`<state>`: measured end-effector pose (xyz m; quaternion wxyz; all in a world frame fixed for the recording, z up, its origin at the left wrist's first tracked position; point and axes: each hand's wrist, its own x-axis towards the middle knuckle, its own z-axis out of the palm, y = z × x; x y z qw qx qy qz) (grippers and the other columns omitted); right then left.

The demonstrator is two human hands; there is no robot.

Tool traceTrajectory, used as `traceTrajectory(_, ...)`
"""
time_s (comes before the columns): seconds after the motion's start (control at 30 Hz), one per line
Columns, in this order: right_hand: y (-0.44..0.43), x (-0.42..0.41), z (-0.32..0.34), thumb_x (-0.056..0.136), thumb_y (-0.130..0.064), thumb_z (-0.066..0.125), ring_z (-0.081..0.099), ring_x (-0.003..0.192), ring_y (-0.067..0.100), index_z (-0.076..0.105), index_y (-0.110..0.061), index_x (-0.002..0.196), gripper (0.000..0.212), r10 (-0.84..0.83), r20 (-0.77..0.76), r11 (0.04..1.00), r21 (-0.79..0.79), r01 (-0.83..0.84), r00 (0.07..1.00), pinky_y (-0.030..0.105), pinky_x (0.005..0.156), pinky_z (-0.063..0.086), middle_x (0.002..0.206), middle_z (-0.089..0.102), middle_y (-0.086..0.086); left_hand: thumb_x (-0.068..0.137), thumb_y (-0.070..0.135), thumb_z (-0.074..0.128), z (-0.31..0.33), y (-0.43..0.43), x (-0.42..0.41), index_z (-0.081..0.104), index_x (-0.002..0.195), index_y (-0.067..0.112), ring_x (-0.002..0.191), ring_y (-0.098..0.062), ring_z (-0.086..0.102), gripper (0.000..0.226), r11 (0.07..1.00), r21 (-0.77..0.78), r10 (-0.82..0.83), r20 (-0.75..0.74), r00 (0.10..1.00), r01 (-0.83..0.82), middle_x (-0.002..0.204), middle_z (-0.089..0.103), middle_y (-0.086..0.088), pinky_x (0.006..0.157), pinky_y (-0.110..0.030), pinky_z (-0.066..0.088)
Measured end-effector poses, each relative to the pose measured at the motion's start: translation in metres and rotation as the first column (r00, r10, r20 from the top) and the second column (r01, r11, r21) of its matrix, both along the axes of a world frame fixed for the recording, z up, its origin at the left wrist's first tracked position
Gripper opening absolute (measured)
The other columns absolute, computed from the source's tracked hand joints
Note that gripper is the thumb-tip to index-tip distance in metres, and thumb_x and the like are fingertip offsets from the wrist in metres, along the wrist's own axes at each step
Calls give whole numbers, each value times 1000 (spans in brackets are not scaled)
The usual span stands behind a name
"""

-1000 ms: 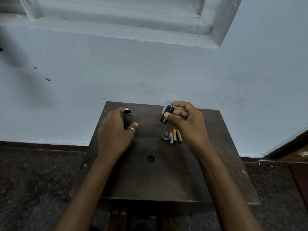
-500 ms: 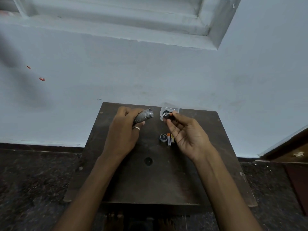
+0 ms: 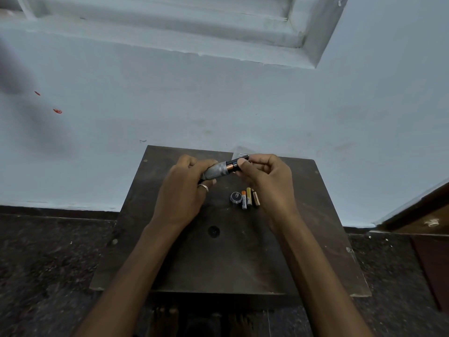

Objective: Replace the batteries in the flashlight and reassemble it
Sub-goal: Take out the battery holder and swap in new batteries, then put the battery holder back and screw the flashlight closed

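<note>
Left hand (image 3: 181,190) wraps flashlight body (image 3: 215,171); right hand (image 3: 264,181) pinches battery cartridge (image 3: 234,165), part-inserted between both grips. Risk: skewed entry jams it, and a loose pinch drops it onto the tail cap (image 3: 235,197) below.

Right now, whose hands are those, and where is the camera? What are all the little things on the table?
There is no machine here: these are a person's two bare hands. There is only one picture of this moment. It comes from a camera worn on the person's head that looks down, so you see nearly what they see. The left hand grips a silver flashlight tube. The right hand pinches a black-and-copper battery, with its end at the tube's open mouth. On the dark wooden table lie a round black cap and three small batteries, side by side.
</note>
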<state>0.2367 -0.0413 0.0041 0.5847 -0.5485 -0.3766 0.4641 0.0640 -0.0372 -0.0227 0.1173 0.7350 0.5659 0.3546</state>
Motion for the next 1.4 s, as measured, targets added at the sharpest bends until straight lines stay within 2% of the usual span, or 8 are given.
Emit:
traceTrajectory(0.4, -2, -4, -1, 94, -28, 68, 72, 82, 3, 73, -21, 90, 9, 1, 562, 991, 111, -76, 827, 36, 81, 60, 85, 76, -10, 86, 23, 73, -2, 3, -3, 67, 119, 25, 90, -16, 57, 34, 999, -16, 39, 37, 999, -38, 103, 63, 0, 76, -28, 41)
traceTrajectory(0.53, -2, 9, -1, 92, -24, 69, 68, 82, 9, 75, -19, 90, 8, 92, 812, 981, 24, -190, 576, 33, 80, 55, 88, 75, -6, 86, 23, 73, -3, 6, -7, 68, 118, 22, 97, -18, 59, 33, 998, -22, 58, 98, 994, -56, 107, 67, 0, 80, -27, 41)
traceTrajectory(0.67, -3, 16, 0, 85, -38, 76, 54, 118, 26, 72, -19, 118, 38, 309, 915, 926, -228, -301, 260, 33, 96, 44, 123, 64, 5, 86, 22, 74, -1, 7, -6, 69, 117, 20, 96, -14, 59, 32, 997, -16, 77, 144, 987, -76, 107, 69, 0, 80, -21, 38)
traceTrajectory(0.9, -6, 15, -8, 87, -36, 74, 39, 121, 28, 68, -17, 119, 38, 406, 909, 886, -366, -285, 93, 33, 96, 41, 124, 52, 5, 86, 22, 74, 0, 6, -5, 69, 119, 21, 96, -12, 59, 33, 997, -31, 75, 158, 985, -71, 107, 70, 2, 81, -19, 38)
traceTrajectory(1.0, -4, 14, -10, 85, -35, 76, 46, 111, 22, 72, -16, 104, 27, 351, 917, 906, -282, -314, 190, 27, 84, 37, 111, 57, 1, 87, 23, 74, 0, 6, -4, 68, 121, 21, 98, -13, 60, 35, 997, -30, 79, 154, 985, -75, 109, 70, 1, 84, -22, 42)
traceTrajectory(1.1, -4, 13, -3, 81, -26, 81, 62, 91, 4, 74, -26, 94, 14, 233, 786, 959, -90, -267, 573, 22, 82, 43, 97, 68, -12, 86, 23, 74, 1, 6, -4, 68, 121, 20, 99, -16, 62, 36, 997, -25, 75, 153, 985, -72, 110, 70, -1, 86, -25, 44)
traceTrajectory(1.2, -5, 13, 3, 81, -6, 79, 73, 90, 5, 74, -21, 95, 20, 169, 408, 981, 23, -195, 897, 24, 83, 56, 94, 78, -4, 86, 22, 74, 2, 6, -3, 69, 122, 21, 98, -17, 62, 36, 998, -21, 59, 155, 986, -57, 109, 71, -1, 86, -28, 46)
traceTrajectory(1.4, -4, 13, 9, 84, 10, 71, 70, 78, 4, 71, -2, 115, 33, 100, 49, 984, 143, -106, 994, 16, 75, 54, 91, 76, 4, 86, 20, 74, 2, 5, -2, 69, 123, 21, 101, -16, 61, 37, 999, -14, 49, 144, 988, -48, 112, 71, 0, 86, -24, 43)
